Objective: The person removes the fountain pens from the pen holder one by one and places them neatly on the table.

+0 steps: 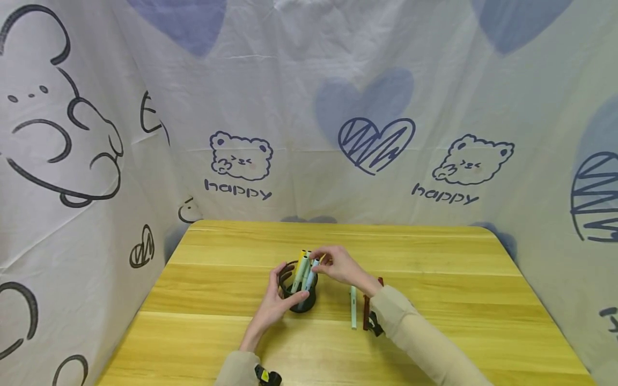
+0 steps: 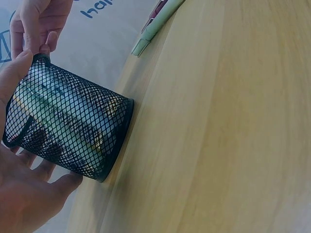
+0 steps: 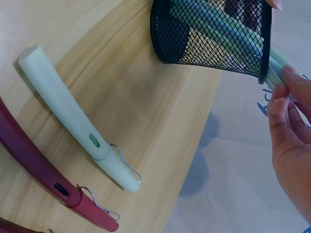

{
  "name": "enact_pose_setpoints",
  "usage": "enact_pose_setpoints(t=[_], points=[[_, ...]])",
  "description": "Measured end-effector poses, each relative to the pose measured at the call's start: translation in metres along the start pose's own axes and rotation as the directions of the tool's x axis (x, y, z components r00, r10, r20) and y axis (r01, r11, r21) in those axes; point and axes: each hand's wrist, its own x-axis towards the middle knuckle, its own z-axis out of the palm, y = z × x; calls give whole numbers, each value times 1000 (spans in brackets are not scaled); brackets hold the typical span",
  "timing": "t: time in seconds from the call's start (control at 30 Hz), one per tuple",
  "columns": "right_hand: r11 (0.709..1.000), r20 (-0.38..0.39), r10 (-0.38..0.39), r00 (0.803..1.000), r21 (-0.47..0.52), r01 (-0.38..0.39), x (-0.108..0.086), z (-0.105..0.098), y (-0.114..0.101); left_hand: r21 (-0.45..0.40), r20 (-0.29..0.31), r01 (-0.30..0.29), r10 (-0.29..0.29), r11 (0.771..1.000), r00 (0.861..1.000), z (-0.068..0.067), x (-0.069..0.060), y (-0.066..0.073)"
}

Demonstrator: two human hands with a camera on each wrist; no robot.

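My left hand (image 1: 274, 306) grips a black mesh pen holder (image 2: 73, 116), thumb on one side and fingers round the other. Several pens stand in it, among them a yellow pen (image 1: 300, 261) and pale green pens (image 1: 301, 272). At the rim, my right hand (image 1: 339, 265) pinches the upper end of a light blue pen (image 1: 311, 275), whose lower part is inside the holder. To the right on the table lie a pale green capped pen (image 3: 68, 107) and a dark red capped pen (image 3: 39, 160).
Another dark red piece (image 3: 14, 226) shows at the right wrist view's lower left corner; most of it is cut off. The wooden table (image 1: 203, 300) meets a white printed cloth (image 1: 299, 177) at its back and left.
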Motion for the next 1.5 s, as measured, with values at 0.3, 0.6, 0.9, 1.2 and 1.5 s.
enact_pose_setpoints(t=[0.3,0.6,0.9,1.2,1.5], points=[[999,62,1,998,40,-4,-4,-5,-2,-1,-2,0,0,1000,1000,0,0,0],[998,83,2,997,54,-7,-7,-5,-2,-2,-2,-1,1,1000,1000,1,0,-1],[994,17,37,999,100,-39,-12,-3,0,0,4,1,-1,1000,1000,0,0,-1],[971,-45,94,995,226,-81,-16,-1,2,-1,0,0,0,1000,1000,0,-1,0],[895,-50,182,982,422,-144,-26,-7,5,-4,5,-2,2,1000,1000,-1,-1,0]])
